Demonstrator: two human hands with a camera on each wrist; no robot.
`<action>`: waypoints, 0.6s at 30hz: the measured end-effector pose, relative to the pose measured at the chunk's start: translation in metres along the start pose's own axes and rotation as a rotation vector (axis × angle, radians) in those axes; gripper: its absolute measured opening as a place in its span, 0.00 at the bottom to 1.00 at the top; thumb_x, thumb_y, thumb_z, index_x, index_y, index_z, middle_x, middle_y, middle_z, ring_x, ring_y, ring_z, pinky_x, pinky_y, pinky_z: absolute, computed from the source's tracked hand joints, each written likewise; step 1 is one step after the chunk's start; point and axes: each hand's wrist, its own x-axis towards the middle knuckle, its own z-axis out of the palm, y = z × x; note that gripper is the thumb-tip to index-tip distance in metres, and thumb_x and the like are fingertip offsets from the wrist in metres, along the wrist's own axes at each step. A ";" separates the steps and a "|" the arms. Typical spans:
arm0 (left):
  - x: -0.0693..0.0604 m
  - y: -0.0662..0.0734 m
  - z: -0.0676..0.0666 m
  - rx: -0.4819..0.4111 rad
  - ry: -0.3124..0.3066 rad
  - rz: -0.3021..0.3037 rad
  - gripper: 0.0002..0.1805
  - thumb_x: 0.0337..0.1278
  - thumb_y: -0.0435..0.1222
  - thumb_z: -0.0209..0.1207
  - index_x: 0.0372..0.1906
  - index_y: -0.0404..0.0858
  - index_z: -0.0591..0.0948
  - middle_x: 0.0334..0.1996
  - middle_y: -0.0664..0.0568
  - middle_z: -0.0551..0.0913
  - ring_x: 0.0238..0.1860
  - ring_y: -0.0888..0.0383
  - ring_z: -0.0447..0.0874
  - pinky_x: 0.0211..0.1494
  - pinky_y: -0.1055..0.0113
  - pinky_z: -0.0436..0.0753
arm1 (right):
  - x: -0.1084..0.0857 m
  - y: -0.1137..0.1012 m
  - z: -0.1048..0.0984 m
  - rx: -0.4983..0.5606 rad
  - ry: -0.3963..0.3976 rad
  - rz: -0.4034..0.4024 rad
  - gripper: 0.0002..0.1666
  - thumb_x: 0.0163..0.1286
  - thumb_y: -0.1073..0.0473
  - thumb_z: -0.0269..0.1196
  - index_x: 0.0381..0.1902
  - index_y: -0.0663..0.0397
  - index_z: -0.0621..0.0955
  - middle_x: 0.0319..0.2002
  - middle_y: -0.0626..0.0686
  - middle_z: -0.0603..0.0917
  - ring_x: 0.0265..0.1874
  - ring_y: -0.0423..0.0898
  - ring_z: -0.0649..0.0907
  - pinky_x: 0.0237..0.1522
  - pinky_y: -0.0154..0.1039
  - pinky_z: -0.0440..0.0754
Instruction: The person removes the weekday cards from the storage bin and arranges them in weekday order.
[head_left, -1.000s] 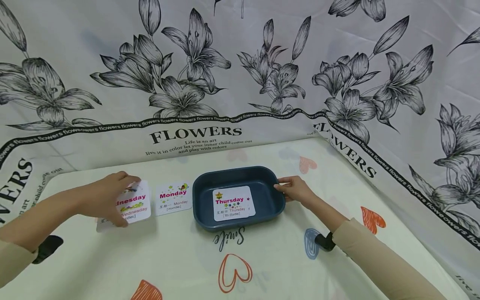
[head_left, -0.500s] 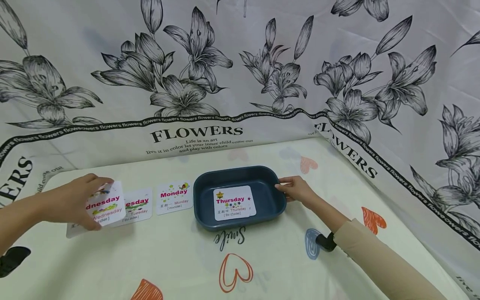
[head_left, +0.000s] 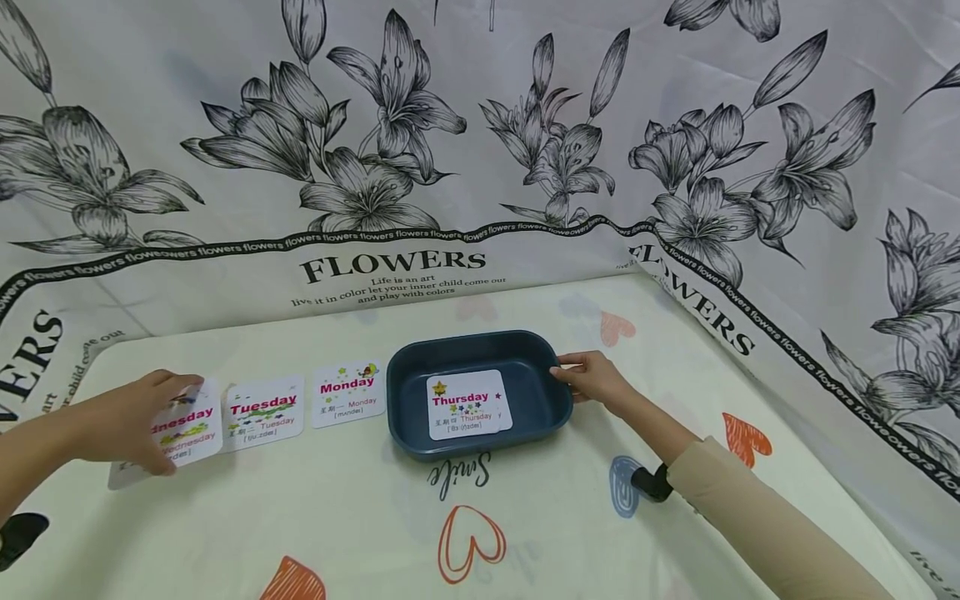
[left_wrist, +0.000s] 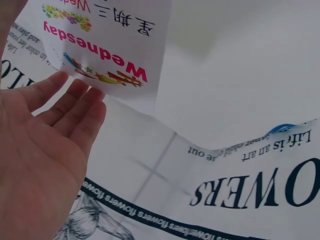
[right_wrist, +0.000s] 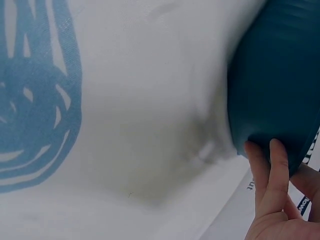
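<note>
At the left of the head view, my left hand [head_left: 129, 419] holds the Wednesday card [head_left: 198, 421] between thumb and fingers, just left of the Tuesday card [head_left: 264, 418]. In the left wrist view the fingers of that hand [left_wrist: 62, 120] lie along the edge of the card [left_wrist: 107, 45]. The Monday card [head_left: 348, 394] lies beside the dark blue tray [head_left: 420, 449]. Inside the tray is the Thursday card [head_left: 462, 417], over another card that it mostly hides. My right hand [head_left: 600, 385] grips the tray's right rim; the right wrist view shows this hand [right_wrist: 280, 200] against the tray wall [right_wrist: 272, 85].
A pale tablecloth [head_left: 360, 517] with printed hearts covers the table. Behind it and at the right hangs a white curtain [head_left: 465, 192] with black flower drawings and lettering. A black object [head_left: 651, 483] shows beside my right sleeve [head_left: 750, 517].
My left hand has moved left with the Wednesday card, from over the Tuesday card to its left side, and the Tuesday card now shows. The right hand and the tray have stayed in place.
</note>
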 end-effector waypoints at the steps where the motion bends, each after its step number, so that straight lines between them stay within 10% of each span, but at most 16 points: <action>1: 0.000 -0.004 0.002 -0.006 -0.008 -0.005 0.63 0.12 0.54 0.76 0.62 0.28 0.61 0.52 0.33 0.66 0.39 0.50 0.70 0.33 0.63 0.73 | 0.000 0.000 0.000 -0.001 0.000 -0.001 0.27 0.67 0.58 0.58 0.59 0.67 0.71 0.48 0.67 0.80 0.37 0.52 0.85 0.33 0.40 0.83; 18: 0.011 -0.033 0.020 -0.008 -0.106 -0.071 0.61 0.16 0.46 0.77 0.63 0.28 0.58 0.55 0.29 0.60 0.42 0.41 0.69 0.37 0.52 0.76 | 0.001 0.000 -0.001 -0.017 -0.004 -0.001 0.28 0.66 0.57 0.59 0.60 0.68 0.70 0.46 0.67 0.81 0.36 0.52 0.85 0.33 0.41 0.83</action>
